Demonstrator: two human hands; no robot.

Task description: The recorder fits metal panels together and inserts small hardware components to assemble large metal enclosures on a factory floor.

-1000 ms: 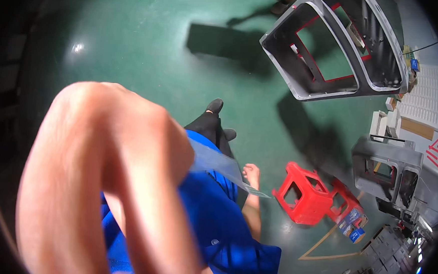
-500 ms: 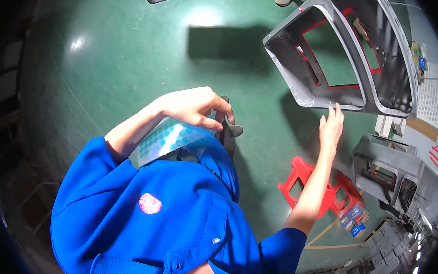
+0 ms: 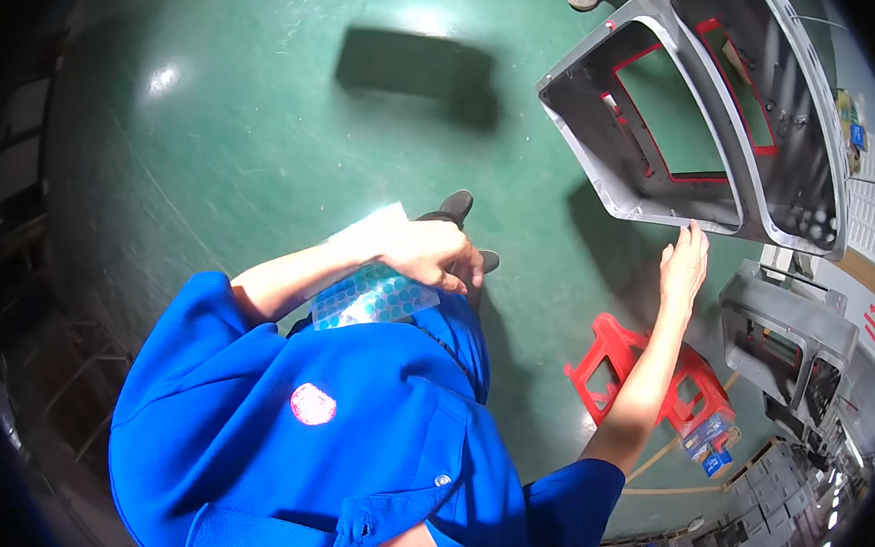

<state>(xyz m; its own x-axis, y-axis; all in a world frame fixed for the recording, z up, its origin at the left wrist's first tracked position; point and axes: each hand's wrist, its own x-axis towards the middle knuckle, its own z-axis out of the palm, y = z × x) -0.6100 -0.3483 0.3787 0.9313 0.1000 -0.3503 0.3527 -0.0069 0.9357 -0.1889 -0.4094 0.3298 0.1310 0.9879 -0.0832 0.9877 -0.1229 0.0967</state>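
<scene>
the clear sheet with teal dots [image 3: 381,298] lies under my left hand [image 3: 435,253], in front of my waist; those fingers curl inward over it, though the pinch is hidden from here, so i cannot tell whether that grip is clamped on it. if it is loose, i'd judge the sheet could slide away, and squeezing or bending my wrist hard could crease it. my right hand [image 3: 682,271] has its grip open, fingers reaching up to the lower rim of the big grey frame [image 3: 716,95]; contact is hard to make out, but a heavy push there could shift the frame. my left forearm crosses my body with the wrist bent down; my right arm stretches forward, nearly straight, above the red stool [image 3: 712,403]. farther right sits a smaller grey housing [image 3: 790,317], and beneath everything, the green floor [image 3: 255,152].
</scene>
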